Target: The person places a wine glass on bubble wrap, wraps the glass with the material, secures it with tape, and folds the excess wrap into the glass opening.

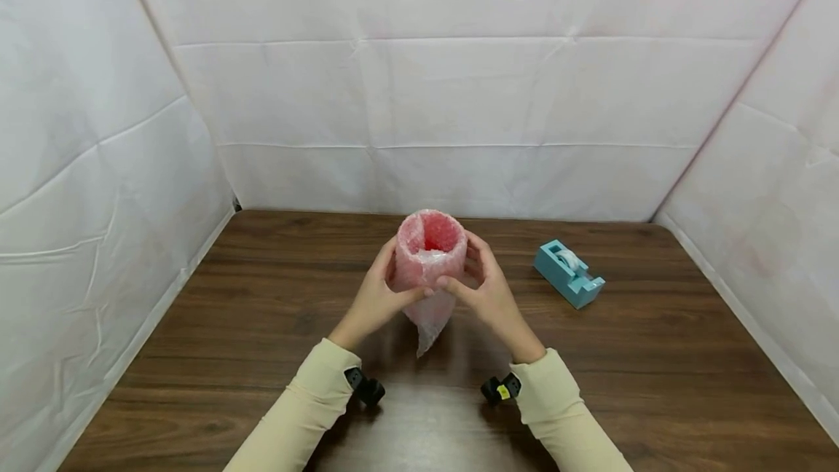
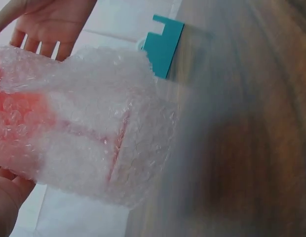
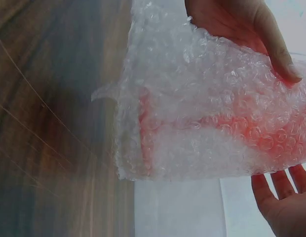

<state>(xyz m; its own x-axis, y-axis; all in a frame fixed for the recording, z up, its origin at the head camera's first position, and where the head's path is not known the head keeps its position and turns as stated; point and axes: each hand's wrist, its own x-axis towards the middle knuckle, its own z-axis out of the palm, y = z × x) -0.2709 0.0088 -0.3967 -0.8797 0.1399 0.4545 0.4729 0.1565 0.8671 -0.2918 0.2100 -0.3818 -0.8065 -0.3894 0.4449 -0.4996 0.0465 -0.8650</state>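
A cylinder of clear bubble wrap point(image 1: 429, 266) stands upright between both hands, wound round something red point(image 1: 434, 233) that shows through it and at its open top. What the red thing is, I cannot tell. My left hand point(image 1: 375, 299) holds the left side, thumb across the front and fingers behind. Gripping the right side is my right hand point(image 1: 490, 299), its thumb near the left one. A loose pointed tail of wrap point(image 1: 429, 328) hangs down toward me. In the left wrist view, the lower end of the bubble wrap point(image 2: 143, 148) extends past the red contents, close over the table.
To the right on the dark wooden table point(image 1: 275, 355) stands a teal tape dispenser point(image 1: 567, 275) with a roll of clear tape. White cloth walls point(image 1: 459, 93) enclose the back and both sides. Each wrist carries a small black camera point(image 1: 370, 390).
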